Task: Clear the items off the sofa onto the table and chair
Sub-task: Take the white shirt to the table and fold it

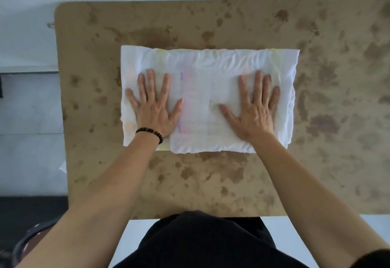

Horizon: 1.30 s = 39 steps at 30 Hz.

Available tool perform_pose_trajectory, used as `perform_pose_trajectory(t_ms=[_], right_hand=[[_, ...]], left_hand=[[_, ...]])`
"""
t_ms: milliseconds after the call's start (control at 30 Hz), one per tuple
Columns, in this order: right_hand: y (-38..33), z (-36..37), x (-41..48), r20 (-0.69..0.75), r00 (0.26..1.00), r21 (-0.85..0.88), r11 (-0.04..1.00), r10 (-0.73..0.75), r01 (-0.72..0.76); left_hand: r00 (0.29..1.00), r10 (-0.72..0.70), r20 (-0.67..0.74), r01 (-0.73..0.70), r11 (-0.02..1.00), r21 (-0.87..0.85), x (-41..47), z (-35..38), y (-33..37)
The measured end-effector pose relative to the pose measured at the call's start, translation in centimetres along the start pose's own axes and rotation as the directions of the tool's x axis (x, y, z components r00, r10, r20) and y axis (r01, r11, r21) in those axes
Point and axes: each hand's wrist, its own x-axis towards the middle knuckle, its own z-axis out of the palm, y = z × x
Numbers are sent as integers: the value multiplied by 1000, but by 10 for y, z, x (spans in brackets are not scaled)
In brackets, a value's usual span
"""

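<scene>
I see a folded white cloth (202, 63) lying flat on the brown surface (190, 183), and both grips are on top of it. The left grip (155, 107) lies on the left half of the cloth, palm down, with its fingers straight and spread, pointing to the far edge of the cloth. The right grip (253, 109) lies in the same way on the right half of the cloth. Both are released: they press flat on the fabric and no finger is curled round it. Between the two grips the cloth shows faint pink and purple marks. The cloth is wrinkled, and a folded layer lies on its near side. A dark bead bracelet (150, 133) is on the left wrist, over the near left corner of the cloth.

The surface has dark mottled patches all around the cloth, and a rounded corner far to the left of the cloth. Left of the cloth, past the edge of the surface, there is a pale grey floor (27, 103). Nearer to me than the cloth, at the near edge of the surface, is the dark clothing (202, 242) of the person.
</scene>
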Motion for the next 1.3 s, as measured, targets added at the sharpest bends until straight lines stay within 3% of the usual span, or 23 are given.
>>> perform_pose_trajectory(t_ms=[100,167,233,367,433,500,567,633,700,833,900,1067,1133,1233,1300], right_hand=[[0,0,-25,-73,981,-27,984,-179,177],[22,2,-47,-72,949,-79,950,-306,301],[50,3,-60,21,967,-116,960,-255,255],[68,-9,-57,83,980,-35,983,-179,183],[60,-19,-56,7,996,147,985,-90,88],[56,-31,-53,-61,987,348,930,152,-121],[60,-43,-44,40,905,522,763,424,-381],[68,-53,-32,247,816,630,553,523,-546],[77,-59,-24,418,778,693,390,469,-607],[92,-57,-21,616,753,700,278,229,-657],[94,-59,-22,650,749,723,197,129,-662],[78,-86,-37,495,857,819,253,141,-515],[61,-106,-41,466,879,842,256,102,-476],[21,-135,-43,417,909,883,240,-5,-404],[-15,-146,-39,358,931,916,220,-76,-335]], left_hand=[[993,-59,-105,53,997,-64,-21,-3,21],[988,82,-128,-88,995,-43,-47,3,32],[976,216,-22,-215,976,46,-69,13,36],[991,124,58,-127,991,46,-67,17,40],[991,124,58,-128,990,59,-70,11,46],[987,158,-3,-157,985,65,-81,7,55],[972,230,-46,-226,971,72,-87,3,75],[962,271,-38,-267,960,88,-82,2,97],[975,220,6,-219,970,108,-71,6,112],[991,79,103,-97,978,185,-54,21,123],[991,52,121,-75,979,188,-52,22,125],[962,123,245,-130,991,15,-53,-6,118],[966,154,209,-131,984,-119,-57,-24,105],[997,54,60,-41,979,-200,-66,-42,68],[996,-82,46,91,968,-235,-69,-47,33]])
